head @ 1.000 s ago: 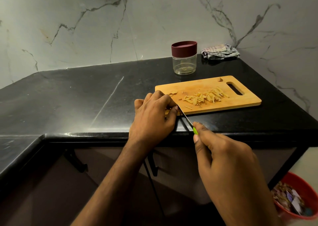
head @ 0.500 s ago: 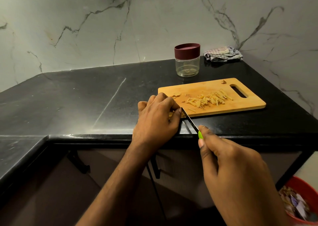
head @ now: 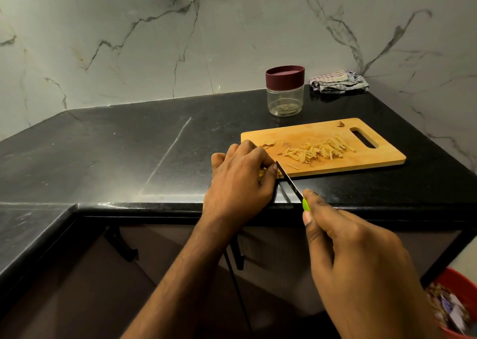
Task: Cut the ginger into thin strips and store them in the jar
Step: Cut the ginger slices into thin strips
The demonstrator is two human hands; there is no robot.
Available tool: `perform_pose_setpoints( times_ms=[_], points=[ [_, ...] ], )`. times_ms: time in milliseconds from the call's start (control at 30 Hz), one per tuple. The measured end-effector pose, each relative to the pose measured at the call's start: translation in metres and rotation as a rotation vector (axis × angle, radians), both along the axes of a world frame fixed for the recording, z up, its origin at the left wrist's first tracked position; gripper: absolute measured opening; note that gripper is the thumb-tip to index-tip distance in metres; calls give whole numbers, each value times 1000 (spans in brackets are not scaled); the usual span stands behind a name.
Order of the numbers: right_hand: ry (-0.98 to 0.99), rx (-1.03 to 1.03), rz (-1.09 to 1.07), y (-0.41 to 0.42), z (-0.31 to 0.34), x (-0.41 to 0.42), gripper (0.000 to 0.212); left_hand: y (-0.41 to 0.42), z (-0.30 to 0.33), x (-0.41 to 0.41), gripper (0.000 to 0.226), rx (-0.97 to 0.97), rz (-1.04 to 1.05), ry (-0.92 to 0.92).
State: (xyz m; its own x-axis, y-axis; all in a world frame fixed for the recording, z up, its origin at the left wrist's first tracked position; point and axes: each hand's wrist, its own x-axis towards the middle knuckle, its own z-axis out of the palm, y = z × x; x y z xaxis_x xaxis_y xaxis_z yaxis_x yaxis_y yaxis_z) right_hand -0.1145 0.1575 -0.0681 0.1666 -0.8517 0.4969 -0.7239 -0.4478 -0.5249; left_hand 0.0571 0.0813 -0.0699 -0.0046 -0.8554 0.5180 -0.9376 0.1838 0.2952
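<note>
right hand (head: 361, 256) grips knife (head: 289, 180) | left hand (head: 240, 181) curled on cutting board (head: 374, 158) | black counter (head: 103, 153), marble wall (head: 232, 29)

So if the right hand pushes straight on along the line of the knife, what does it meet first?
Probably the left hand: the knife held by the right hand points up-left, and its tip already sits beside the left thumb, over the near corner of the cutting board. Depth is unclear.
</note>
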Motion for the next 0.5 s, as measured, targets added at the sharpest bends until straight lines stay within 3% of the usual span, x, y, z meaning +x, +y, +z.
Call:
perform_pose_setpoints(
  times_ms=[500],
  points=[
    [45, 28, -57, -21, -7, 8, 38, -3, -1, 1, 15, -25, -17, -17]
  ],
)
